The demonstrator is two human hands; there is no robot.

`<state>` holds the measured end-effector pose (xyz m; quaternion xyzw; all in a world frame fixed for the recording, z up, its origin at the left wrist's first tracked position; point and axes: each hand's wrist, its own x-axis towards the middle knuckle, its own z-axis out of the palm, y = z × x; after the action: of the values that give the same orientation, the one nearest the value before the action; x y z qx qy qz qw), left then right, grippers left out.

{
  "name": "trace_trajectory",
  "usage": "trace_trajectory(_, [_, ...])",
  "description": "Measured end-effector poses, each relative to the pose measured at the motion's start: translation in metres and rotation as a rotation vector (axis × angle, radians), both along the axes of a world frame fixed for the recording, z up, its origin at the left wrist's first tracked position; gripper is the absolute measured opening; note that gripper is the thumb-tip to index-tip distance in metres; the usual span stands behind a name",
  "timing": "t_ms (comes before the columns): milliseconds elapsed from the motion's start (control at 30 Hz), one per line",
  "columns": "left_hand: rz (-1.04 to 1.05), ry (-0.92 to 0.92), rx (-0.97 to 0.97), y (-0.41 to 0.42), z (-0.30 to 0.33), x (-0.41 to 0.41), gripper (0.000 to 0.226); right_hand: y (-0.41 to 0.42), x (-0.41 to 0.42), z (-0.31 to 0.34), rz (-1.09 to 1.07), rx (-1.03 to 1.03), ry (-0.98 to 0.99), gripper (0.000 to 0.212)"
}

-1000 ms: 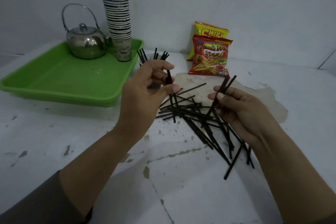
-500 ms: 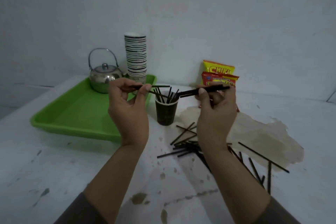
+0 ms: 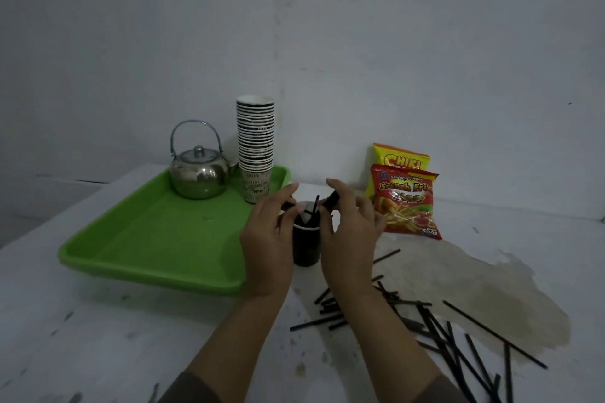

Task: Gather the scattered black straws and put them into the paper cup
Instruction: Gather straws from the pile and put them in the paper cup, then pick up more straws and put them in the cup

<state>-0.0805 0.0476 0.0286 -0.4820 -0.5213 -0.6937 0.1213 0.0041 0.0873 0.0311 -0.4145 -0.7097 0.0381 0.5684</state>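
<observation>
A dark paper cup [image 3: 306,247] stands on the white table just right of the green tray, with several black straws sticking up out of it. My left hand [image 3: 270,239] is at the cup's left rim, pinching a black straw [image 3: 288,205] over the mouth. My right hand [image 3: 348,232] is at the right rim, gripping a small bundle of black straws [image 3: 331,199] tilted down into the cup. Several more loose black straws [image 3: 435,330] lie scattered on the table to the lower right, behind my right forearm.
A green tray [image 3: 157,239] on the left carries a steel kettle [image 3: 198,175] and a tall stack of paper cups [image 3: 256,144]. Two snack bags [image 3: 406,203] lean on the wall at the right. A brown stain [image 3: 491,298] spreads under the straws.
Both hands have moved forward and down from holding straws level in the air to the cup's mouth, with the straws now tipped toward the cup. The view has tilted up.
</observation>
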Motion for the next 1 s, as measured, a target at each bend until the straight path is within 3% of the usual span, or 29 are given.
trace_trajectory(167, [-0.033, 0.094, -0.083, 0.006, -0.008, -0.001, 0.041, 0.003, -0.001, 0.0, -0.026, 0.005, -0.107, 0.026])
trace_trajectory(433, [0.047, 0.335, -0.256, 0.014, -0.016, -0.009, 0.04, 0.0, 0.005, 0.002, 0.144, -0.171, -0.406, 0.065])
trace_trajectory(533, [0.072, 0.303, -0.289, 0.015, -0.018, -0.008, 0.046, 0.0, 0.011, 0.012, 0.197, -0.226, -0.364, 0.046])
trace_trajectory(700, [0.08, 0.204, -0.196, 0.003, -0.013, 0.0, 0.05, -0.006, 0.042, 0.041, 0.242, -0.271, -0.177, 0.042])
trace_trajectory(800, [0.113, 0.213, -0.117, -0.015, -0.005, 0.019, 0.042, -0.007, 0.078, 0.038, 0.207, -0.198, -0.22, 0.034])
trace_trajectory(900, [0.001, 0.289, -0.124, -0.028, -0.004, 0.053, 0.034, -0.011, 0.123, 0.027, 0.155, -0.157, -0.3, 0.024])
trace_trajectory(1000, [-0.209, 0.443, -0.202, -0.033, -0.014, 0.093, 0.03, -0.017, 0.169, 0.011, 0.087, -0.258, -0.352, 0.018])
